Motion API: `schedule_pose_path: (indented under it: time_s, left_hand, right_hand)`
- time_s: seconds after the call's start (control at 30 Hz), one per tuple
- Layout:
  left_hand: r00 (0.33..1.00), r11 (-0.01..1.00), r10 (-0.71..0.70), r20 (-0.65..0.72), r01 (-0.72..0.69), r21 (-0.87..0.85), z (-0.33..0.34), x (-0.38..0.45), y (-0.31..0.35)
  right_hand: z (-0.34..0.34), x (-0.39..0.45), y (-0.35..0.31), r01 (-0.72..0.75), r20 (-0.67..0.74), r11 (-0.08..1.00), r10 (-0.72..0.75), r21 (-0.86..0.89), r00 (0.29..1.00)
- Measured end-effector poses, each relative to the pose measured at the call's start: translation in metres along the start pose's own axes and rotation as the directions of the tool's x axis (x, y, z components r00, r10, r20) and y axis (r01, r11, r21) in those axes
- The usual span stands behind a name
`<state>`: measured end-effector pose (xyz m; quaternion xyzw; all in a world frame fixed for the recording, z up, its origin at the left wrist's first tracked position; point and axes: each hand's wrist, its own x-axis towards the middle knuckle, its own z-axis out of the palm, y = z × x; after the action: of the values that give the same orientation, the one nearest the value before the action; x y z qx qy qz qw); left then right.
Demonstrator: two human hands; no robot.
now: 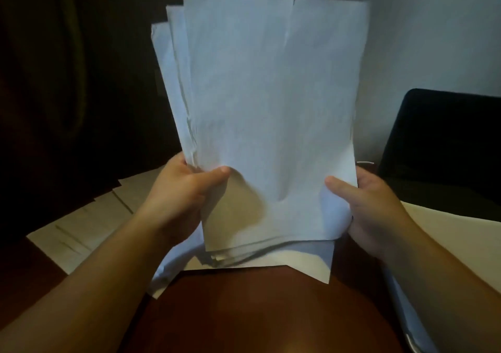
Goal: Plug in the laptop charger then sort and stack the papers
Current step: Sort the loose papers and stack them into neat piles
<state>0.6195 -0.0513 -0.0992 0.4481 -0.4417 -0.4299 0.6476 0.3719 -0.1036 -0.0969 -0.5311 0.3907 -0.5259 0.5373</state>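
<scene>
Sheaf of white papers held upright between both hands, above the near middle of the table. Sheets uneven: two or three edges fan out past the front sheet on the left side, and the bottom edges are staggered. Front sheet creased, with a short slit in its top edge.

Left hand grips the sheaf's lower left edge; thumb curled over the front face, fingers hidden behind the paper. Right hand grips the lower right edge the same way, thumb laid across the front, fingers wrapped behind. Bottom of the sheaf sits close over another loose sheet lying flat on the table; whether they touch cannot be told.

More papers lie spread toward the table's left edge, overlapping, with faint lines on them too dim to read. Front sheet of the held sheaf shows no readable writing.

Dark laptop stands toward the table's far right corner, lid up, back of the lid toward the camera. A pale sheet lies along the right edge, in front of the laptop. Table surface reddish-brown, glossy.
</scene>
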Motion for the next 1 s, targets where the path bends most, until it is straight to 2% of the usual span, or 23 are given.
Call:
schedule_pose_path:
  time_s: [0.1, 0.17, 0.27, 0.4, 0.5, 0.6, 0.73, 0.9, 1.0]
  left_hand:
    - [0.990, 0.993, 0.121, -0.078, -0.121, 0.008, 0.003, -0.002, 0.002]
    - [0.979, 0.988, 0.150, -0.137, -0.153, -0.012, 0.006, -0.003, 0.004]
    - [0.967, 0.984, 0.172, -0.188, -0.178, -0.014, 0.008, -0.001, 0.003]
    - [0.948, 0.969, 0.245, -0.202, -0.242, 0.039, 0.012, -0.002, 0.001]
    - [0.928, 0.946, 0.317, -0.194, -0.293, 0.142, 0.015, -0.003, 0.000]
    - [0.919, 0.895, 0.382, -0.098, -0.341, 0.286, 0.020, -0.009, 0.001]
    - [0.941, 0.890, 0.335, -0.040, -0.303, 0.341, 0.026, -0.012, -0.006]
    - [0.967, 0.937, 0.236, -0.092, -0.201, 0.284, 0.031, -0.008, -0.021]
    - [0.967, 0.958, 0.209, -0.144, -0.172, 0.230, 0.034, -0.007, -0.022]
  right_hand:
    - [0.003, -0.003, -0.003, 0.045, 0.029, 0.998, -0.047, 0.046, 0.998]
    - [0.004, -0.004, -0.004, 0.072, 0.030, 0.995, -0.074, 0.063, 0.997]
    - [0.005, -0.005, -0.002, 0.117, 0.006, 0.993, -0.117, -0.015, 0.993]
    - [0.007, -0.006, -0.004, 0.175, -0.035, 0.982, -0.177, -0.068, 0.984]
    - [0.010, -0.006, -0.006, 0.236, -0.078, 0.965, -0.245, -0.113, 0.966]
    - [0.012, -0.007, -0.005, 0.297, -0.085, 0.935, -0.318, -0.194, 0.944]
    - [0.013, -0.008, 0.000, 0.292, -0.045, 0.920, -0.314, -0.263, 0.948]
    - [0.006, -0.005, 0.006, 0.216, -0.091, 0.948, -0.243, -0.232, 0.966]
    - [0.006, -0.006, 0.004, 0.227, -0.102, 0.956, -0.248, -0.184, 0.963]
